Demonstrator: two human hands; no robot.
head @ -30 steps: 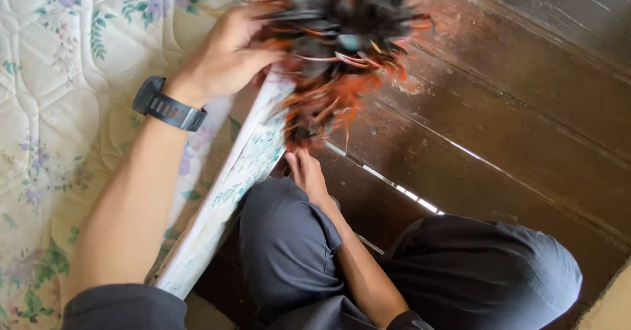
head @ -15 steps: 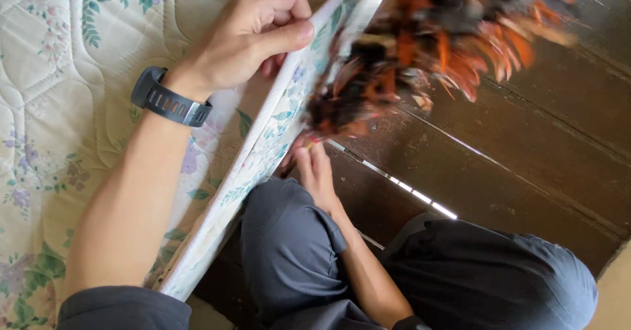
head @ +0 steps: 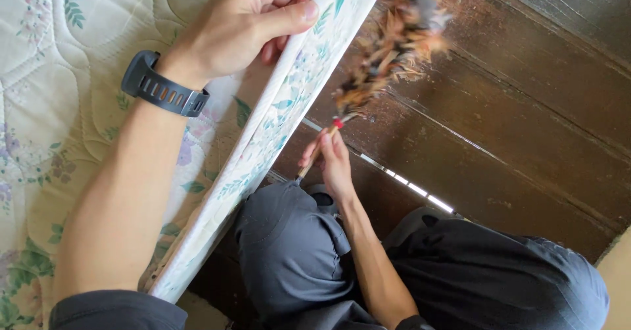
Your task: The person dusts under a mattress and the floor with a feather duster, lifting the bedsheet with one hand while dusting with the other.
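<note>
Feather duster (head: 388, 54), brown and orange and blurred, lies over the dark wooden floor (head: 513, 133) just beside the mattress edge (head: 289, 100). The right hand (head: 332, 162) is closed around its thin stick handle, low beside the grey-trousered knee (head: 289, 251). The left hand (head: 253, 14), with a dark wristwatch (head: 161, 87), grips the floral mattress edge, thumb on top and fingers curled beneath. Bare floorboards stretch away to the right, with a bright gap (head: 407, 185) between two planks.
</note>
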